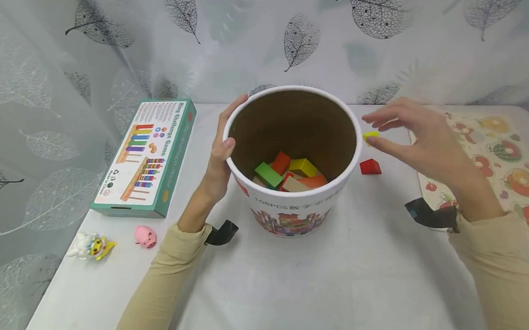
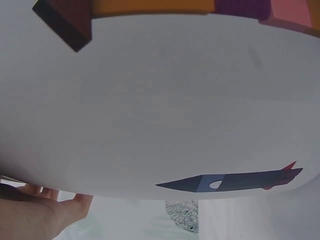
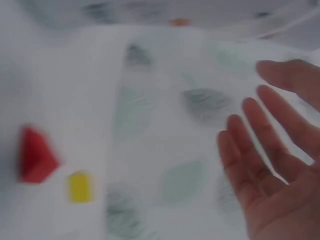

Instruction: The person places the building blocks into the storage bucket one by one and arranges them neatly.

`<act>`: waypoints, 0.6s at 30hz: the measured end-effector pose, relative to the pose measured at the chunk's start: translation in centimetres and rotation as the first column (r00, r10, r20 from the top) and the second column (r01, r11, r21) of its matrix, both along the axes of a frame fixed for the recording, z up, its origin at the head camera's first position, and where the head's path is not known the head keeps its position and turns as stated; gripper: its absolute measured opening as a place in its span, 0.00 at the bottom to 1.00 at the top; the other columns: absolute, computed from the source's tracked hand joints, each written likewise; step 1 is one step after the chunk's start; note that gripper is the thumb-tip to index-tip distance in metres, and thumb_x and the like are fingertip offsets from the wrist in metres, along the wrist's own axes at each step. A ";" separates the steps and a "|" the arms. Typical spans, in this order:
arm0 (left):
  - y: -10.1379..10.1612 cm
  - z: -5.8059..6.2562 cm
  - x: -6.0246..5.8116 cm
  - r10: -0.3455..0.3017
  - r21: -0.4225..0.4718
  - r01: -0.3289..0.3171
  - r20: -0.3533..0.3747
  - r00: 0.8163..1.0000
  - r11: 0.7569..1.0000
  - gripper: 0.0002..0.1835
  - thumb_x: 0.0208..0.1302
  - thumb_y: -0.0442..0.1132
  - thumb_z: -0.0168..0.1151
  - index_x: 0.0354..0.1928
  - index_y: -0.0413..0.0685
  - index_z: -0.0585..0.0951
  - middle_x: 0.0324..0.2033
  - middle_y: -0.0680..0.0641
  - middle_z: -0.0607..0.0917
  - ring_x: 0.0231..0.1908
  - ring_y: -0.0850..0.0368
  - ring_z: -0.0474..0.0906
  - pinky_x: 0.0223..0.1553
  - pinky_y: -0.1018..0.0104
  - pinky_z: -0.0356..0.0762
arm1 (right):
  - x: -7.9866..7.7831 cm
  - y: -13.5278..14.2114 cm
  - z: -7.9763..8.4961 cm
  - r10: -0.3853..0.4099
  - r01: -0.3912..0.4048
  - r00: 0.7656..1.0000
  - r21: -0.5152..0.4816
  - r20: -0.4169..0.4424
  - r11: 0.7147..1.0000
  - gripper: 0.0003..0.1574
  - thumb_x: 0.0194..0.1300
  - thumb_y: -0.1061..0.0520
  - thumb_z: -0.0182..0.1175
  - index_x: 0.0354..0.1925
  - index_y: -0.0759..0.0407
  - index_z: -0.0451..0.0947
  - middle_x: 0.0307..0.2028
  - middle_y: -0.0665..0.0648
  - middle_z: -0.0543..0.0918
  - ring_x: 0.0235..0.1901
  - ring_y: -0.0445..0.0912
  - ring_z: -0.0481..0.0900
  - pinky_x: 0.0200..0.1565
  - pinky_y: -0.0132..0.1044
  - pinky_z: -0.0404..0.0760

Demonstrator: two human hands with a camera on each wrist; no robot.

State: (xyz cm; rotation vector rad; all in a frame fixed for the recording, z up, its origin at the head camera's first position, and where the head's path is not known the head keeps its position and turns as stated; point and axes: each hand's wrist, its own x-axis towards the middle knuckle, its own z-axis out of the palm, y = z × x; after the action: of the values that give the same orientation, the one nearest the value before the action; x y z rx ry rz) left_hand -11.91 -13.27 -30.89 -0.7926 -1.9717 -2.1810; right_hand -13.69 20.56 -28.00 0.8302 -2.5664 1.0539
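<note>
A large white bucket (image 1: 289,207) with printed buildings stands mid-table in the head view, its mouth tilted towards me. Inside lie several wooden blocks, among them a green block (image 1: 268,176) and a yellow block (image 1: 303,167). My left hand (image 1: 217,162) grips the left side of the rim, thumb over the edge and fingers along the outer wall. To the right of the bucket my right hand (image 1: 425,137) hovers with fingers spread, holding nothing. Below it on the table are a red block (image 1: 371,167) and a small yellow piece (image 1: 370,136), partly hidden by the thumb.
Left of the bucket lies a green game box (image 1: 142,157). In front of that sit a pink pig figure (image 1: 145,236) and a yellow-and-white figure (image 1: 92,247). A fruit-patterned board (image 1: 509,170) lies at the right, partly under the right forearm. A leaf-print curtain (image 1: 254,43) hangs behind the table.
</note>
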 end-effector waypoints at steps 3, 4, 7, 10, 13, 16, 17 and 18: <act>0.1 0.0 -0.1 -0.002 0.001 0.002 -0.002 1.000 1.000 0.51 0.56 0.73 0.49 0.75 0.54 0.52 0.68 0.47 0.64 0.65 0.47 0.62 0.63 0.37 0.60 | -0.5 1.3 -3.5 -0.027 0.009 0.988 0.116 0.155 0.993 0.28 0.51 0.65 0.73 0.53 0.57 0.81 0.48 0.56 0.80 0.49 0.42 0.78 0.54 0.31 0.77; 0.2 0.0 -0.1 -0.002 0.000 0.002 -0.002 1.000 1.000 0.51 0.56 0.73 0.49 0.75 0.54 0.52 0.68 0.47 0.64 0.65 0.47 0.62 0.63 0.38 0.60 | -0.6 1.6 -4.5 -0.042 0.009 0.978 0.156 0.206 0.988 0.27 0.52 0.64 0.73 0.52 0.58 0.80 0.49 0.58 0.80 0.50 0.46 0.77 0.55 0.37 0.78; 0.2 0.0 -0.1 -0.006 0.001 0.006 -0.002 1.000 1.000 0.51 0.56 0.72 0.49 0.75 0.53 0.51 0.68 0.47 0.63 0.65 0.47 0.61 0.64 0.38 0.60 | -1.0 2.2 -7.0 -0.080 0.010 0.947 0.220 0.310 0.975 0.25 0.53 0.66 0.71 0.51 0.62 0.81 0.50 0.64 0.77 0.52 0.58 0.74 0.55 0.59 0.75; 0.2 0.0 -0.1 -0.004 0.002 0.004 -0.004 1.000 1.000 0.51 0.56 0.72 0.49 0.76 0.52 0.51 0.69 0.47 0.63 0.65 0.47 0.61 0.64 0.39 0.60 | -1.3 2.2 -8.3 -0.119 0.033 0.933 0.247 0.339 0.969 0.22 0.54 0.68 0.69 0.50 0.64 0.81 0.50 0.66 0.77 0.51 0.59 0.72 0.54 0.59 0.74; 0.1 0.0 -0.1 -0.001 0.006 0.001 -0.003 1.000 1.000 0.52 0.55 0.72 0.49 0.76 0.52 0.51 0.69 0.47 0.63 0.65 0.46 0.61 0.64 0.39 0.60 | -1.7 2.2 -8.9 -0.155 0.067 0.932 0.266 0.327 0.962 0.21 0.55 0.68 0.68 0.49 0.64 0.82 0.48 0.66 0.78 0.48 0.58 0.74 0.51 0.57 0.76; 0.1 0.0 0.0 -0.002 0.007 0.002 0.000 1.000 1.000 0.52 0.55 0.73 0.50 0.76 0.53 0.51 0.68 0.47 0.63 0.66 0.46 0.61 0.64 0.38 0.60 | -1.7 2.2 -8.7 -0.180 0.097 0.934 0.267 0.307 0.959 0.20 0.55 0.67 0.68 0.49 0.64 0.83 0.45 0.65 0.80 0.45 0.58 0.77 0.50 0.56 0.78; 0.1 0.0 0.0 -0.003 0.008 0.003 0.000 1.000 1.000 0.52 0.55 0.73 0.50 0.76 0.53 0.51 0.68 0.47 0.63 0.66 0.45 0.61 0.64 0.38 0.60 | -1.7 2.3 -8.4 -0.187 0.108 0.935 0.261 0.301 0.959 0.20 0.55 0.67 0.68 0.49 0.64 0.83 0.44 0.65 0.81 0.45 0.59 0.79 0.50 0.57 0.78; 0.1 0.0 -0.1 -0.003 0.008 0.003 0.000 1.000 1.000 0.52 0.55 0.73 0.50 0.76 0.53 0.51 0.69 0.47 0.63 0.66 0.45 0.61 0.64 0.38 0.59 | -1.7 2.3 -8.0 -0.195 0.120 0.937 0.256 0.290 0.959 0.20 0.55 0.66 0.69 0.48 0.63 0.83 0.44 0.64 0.81 0.45 0.60 0.79 0.50 0.57 0.78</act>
State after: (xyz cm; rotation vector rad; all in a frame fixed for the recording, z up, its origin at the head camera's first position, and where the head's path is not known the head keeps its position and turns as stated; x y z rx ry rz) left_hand -11.96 -13.19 -30.89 -0.7951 -1.9626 -2.1890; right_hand -15.35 22.87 -36.01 0.5250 -3.0120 0.9064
